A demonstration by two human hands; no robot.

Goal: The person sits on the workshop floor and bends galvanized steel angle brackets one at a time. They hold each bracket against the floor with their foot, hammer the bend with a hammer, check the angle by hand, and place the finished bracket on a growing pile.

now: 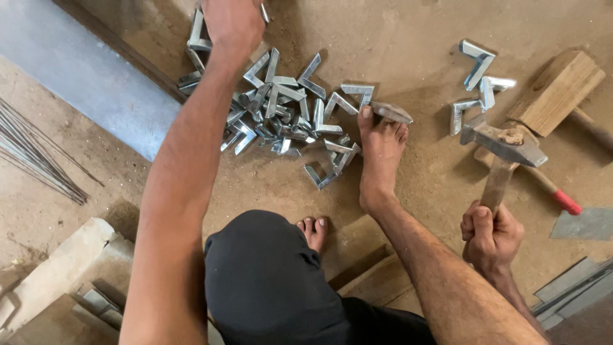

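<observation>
Brackets [281,105] lie heaped just below the left hand [233,22], whose grasp I cannot tell, while the right hand [490,233] clenches a hammer [504,144] handle low for swing, head raised beyond.

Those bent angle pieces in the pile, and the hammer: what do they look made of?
The angle pieces look like bright, silvery sheet metal, perhaps galvanised steel, given their shiny flat faces. The hammer in the right hand has a dull grey metal head, likely steel, and a worn brown wooden handle.
</observation>
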